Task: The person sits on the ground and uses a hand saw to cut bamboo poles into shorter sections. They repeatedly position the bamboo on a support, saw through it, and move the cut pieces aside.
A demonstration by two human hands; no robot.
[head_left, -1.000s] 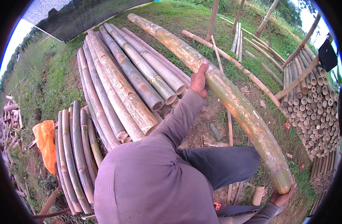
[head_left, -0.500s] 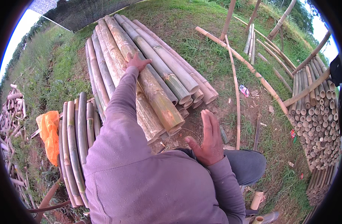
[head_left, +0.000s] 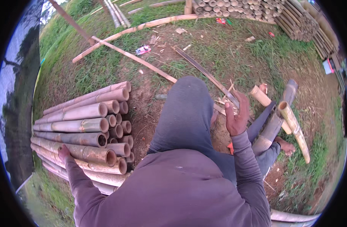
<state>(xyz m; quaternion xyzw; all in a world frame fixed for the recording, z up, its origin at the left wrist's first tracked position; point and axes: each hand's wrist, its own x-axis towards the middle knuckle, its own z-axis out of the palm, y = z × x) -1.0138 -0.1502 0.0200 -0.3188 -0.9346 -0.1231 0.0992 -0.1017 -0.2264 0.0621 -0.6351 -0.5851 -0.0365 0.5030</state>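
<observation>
At the left lies a stack of thick bamboo poles (head_left: 82, 112), their hollow cut ends facing me. My left arm reaches across to it, and my left hand (head_left: 64, 153) rests on one of the upper bamboo poles (head_left: 91, 153) near its far part. Its fingers show small but seem laid over the pole, not wrapped round it. My right hand (head_left: 237, 115) is raised in the air beside my knee, open and empty, the fingers stretched up. Below and beyond it lie a dark bamboo length (head_left: 276, 118) and a short pale bamboo piece (head_left: 293, 126).
A long split bamboo strip (head_left: 135, 58) and a dark slat (head_left: 203, 70) lie on the grass ahead. A curved pole (head_left: 143, 26) borders a large stack of bamboo (head_left: 238, 8). A crumpled wrapper (head_left: 143, 49) and wood chips litter the ground.
The view has swung to the right, so the pole stack now lies at the left and more ground on the right shows. My left hand stays on the poles; my right hand remains raised and empty.
</observation>
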